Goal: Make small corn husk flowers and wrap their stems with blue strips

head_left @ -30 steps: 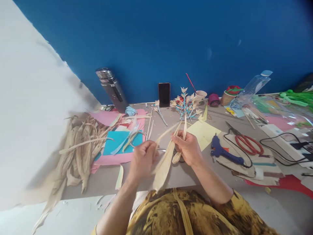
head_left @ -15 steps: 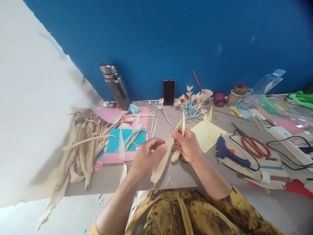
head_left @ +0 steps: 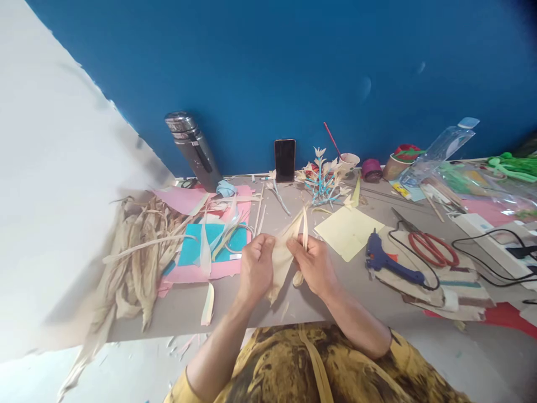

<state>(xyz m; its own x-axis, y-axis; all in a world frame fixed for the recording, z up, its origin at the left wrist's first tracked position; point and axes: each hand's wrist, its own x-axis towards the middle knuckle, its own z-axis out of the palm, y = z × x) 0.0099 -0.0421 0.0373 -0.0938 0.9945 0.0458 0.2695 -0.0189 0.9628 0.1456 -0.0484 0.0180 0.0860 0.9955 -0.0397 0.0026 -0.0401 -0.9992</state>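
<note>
Between my hands a pale dried husk point(head_left: 282, 263) is spread wide above the table's front part. My left hand point(head_left: 257, 265) pinches its left edge, fingers curled in. My right hand point(head_left: 314, 263) grips its right edge between thumb and fingers, along with a narrow folded husk strip point(head_left: 305, 226) that passes through the hand and shows again below it. Behind them stands a bunch of husk flowers on blue stems point(head_left: 323, 182), with a single flower stem point(head_left: 278, 193) lying to its left.
Dried husks point(head_left: 136, 263) hang over the table's left edge beside pink and blue sheets point(head_left: 201, 238). A flask point(head_left: 195, 151) and phone point(head_left: 285, 160) stand behind. Yellow paper point(head_left: 349, 232), a glue gun point(head_left: 394, 263), scissors point(head_left: 432, 246) and a power strip point(head_left: 490, 240) lie right.
My left hand has closed on the husk's edge, and the husk is now opened out wider between both hands. The whole view has shifted slightly.
</note>
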